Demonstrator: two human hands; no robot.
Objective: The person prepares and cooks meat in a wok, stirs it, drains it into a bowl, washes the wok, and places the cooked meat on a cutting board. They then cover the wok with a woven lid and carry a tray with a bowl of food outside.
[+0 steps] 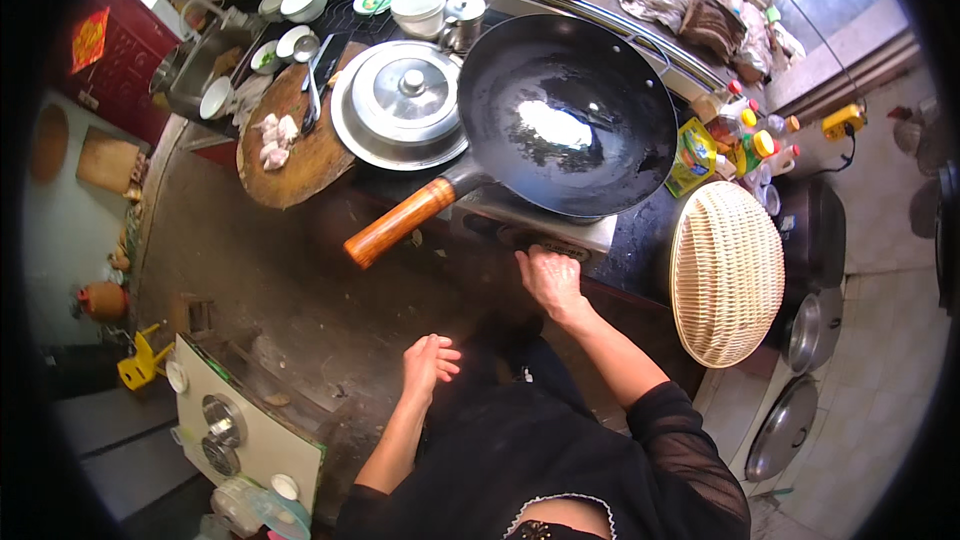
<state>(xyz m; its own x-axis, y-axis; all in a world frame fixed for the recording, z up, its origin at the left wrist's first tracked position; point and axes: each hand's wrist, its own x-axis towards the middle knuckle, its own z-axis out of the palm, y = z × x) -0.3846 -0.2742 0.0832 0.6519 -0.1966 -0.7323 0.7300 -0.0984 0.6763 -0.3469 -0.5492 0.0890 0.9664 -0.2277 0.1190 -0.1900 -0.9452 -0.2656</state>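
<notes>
My right hand reaches to the front panel of a gas stove with its fingers curled. What lies under those fingers is hidden. On the stove rests a black wok, its inside dark and shiny with a bright reflection. Its wooden handle points to the lower left, and neither hand touches it. My left hand hangs in the air in front of my body, fingers slightly apart, holding nothing.
Left of the wok stand a lidded metal basin and a round chopping board with pale meat pieces and a ladle. A wicker basket and several bottles are right. A small table stands lower left.
</notes>
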